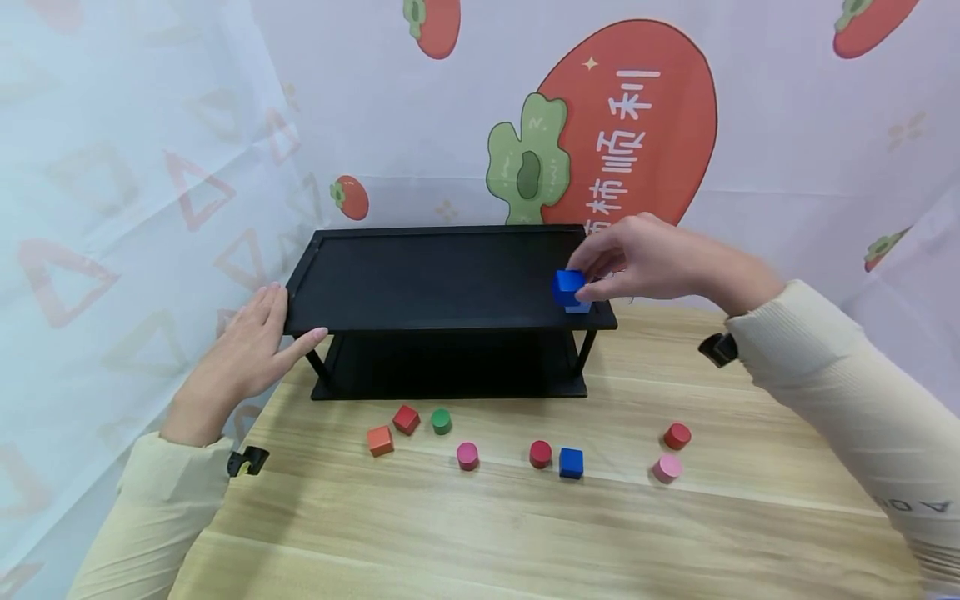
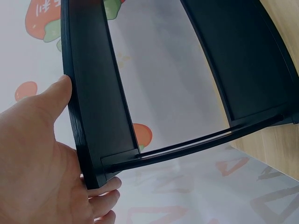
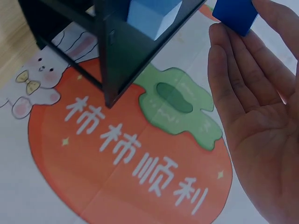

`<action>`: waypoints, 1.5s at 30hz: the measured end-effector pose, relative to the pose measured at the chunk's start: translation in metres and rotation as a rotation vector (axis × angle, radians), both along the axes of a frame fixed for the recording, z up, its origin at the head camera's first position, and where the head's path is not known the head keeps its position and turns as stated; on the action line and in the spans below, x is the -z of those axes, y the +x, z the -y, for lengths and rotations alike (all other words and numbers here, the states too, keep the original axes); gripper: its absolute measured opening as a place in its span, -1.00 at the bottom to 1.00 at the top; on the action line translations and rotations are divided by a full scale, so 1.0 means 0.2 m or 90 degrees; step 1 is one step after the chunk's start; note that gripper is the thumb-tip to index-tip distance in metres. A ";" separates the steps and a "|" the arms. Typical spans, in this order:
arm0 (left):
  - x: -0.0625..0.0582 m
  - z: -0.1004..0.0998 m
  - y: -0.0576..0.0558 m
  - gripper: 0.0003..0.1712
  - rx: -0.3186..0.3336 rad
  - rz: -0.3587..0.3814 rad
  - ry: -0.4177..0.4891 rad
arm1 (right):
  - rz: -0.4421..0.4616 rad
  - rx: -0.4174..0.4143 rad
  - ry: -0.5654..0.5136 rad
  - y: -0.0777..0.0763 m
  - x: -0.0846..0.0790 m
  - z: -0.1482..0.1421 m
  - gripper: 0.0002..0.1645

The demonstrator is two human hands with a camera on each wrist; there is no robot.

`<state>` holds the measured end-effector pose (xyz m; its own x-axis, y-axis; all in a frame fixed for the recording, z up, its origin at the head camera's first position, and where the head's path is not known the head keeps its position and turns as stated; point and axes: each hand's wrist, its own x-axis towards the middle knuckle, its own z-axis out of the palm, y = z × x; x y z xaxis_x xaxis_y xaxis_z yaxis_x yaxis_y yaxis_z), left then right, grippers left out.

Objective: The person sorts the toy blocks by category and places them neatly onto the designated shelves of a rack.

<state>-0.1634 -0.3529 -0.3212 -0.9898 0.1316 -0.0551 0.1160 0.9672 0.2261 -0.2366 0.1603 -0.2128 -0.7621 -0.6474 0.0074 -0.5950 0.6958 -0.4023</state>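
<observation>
My right hand (image 1: 648,258) pinches a dark blue cube (image 1: 567,288) between thumb and fingertips. The cube is over the right front corner of a black two-tier shelf (image 1: 435,279). Just under it, a light blue block (image 1: 577,308) sits on the top board, mostly covered in the head view; the right wrist view shows more of this light blue block (image 3: 152,17). At the shelf's left front corner rests my left hand (image 1: 243,350), fingers straight along the side edge and thumb stretched along the front edge. In the left wrist view the thumb touches the board's rim.
In front of the shelf lie an orange cube (image 1: 380,441), a red cube (image 1: 407,419), a green cylinder (image 1: 441,421), a blue cube (image 1: 571,463) and several red and pink cylinders (image 1: 467,456) on the wooden table (image 1: 480,542). A printed cloth (image 1: 420,125) hangs behind.
</observation>
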 end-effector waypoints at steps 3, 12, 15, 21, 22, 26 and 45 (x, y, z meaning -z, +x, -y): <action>0.00 0.00 0.00 0.21 0.000 0.000 0.002 | 0.002 -0.015 -0.007 -0.04 0.01 0.07 -0.56; 0.01 0.01 0.00 0.21 -0.001 -0.002 0.006 | 0.022 -0.008 -0.002 -0.14 0.11 0.18 -0.55; 0.01 0.00 0.00 0.21 -0.001 0.000 0.010 | 0.034 0.004 0.004 -0.15 0.14 0.19 -0.55; 0.01 0.00 -0.01 0.21 0.002 -0.008 0.010 | 0.051 0.002 0.011 -0.17 0.19 0.21 -0.55; 0.01 0.00 -0.01 0.21 0.003 -0.010 0.010 | 0.051 0.001 0.012 -0.17 0.19 0.21 -0.55; 0.02 0.00 -0.01 0.21 0.003 -0.013 0.011 | 0.046 -0.005 0.021 -0.18 0.21 0.22 -0.53; 0.02 0.00 -0.02 0.22 -0.007 -0.003 0.010 | -0.042 -0.037 0.037 -0.07 0.13 0.18 -0.49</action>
<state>-0.1681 -0.3528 -0.3250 -0.9914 0.1217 -0.0484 0.1066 0.9647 0.2408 -0.2508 0.1249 -0.2385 -0.7226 -0.6910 0.0182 -0.6589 0.6805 -0.3206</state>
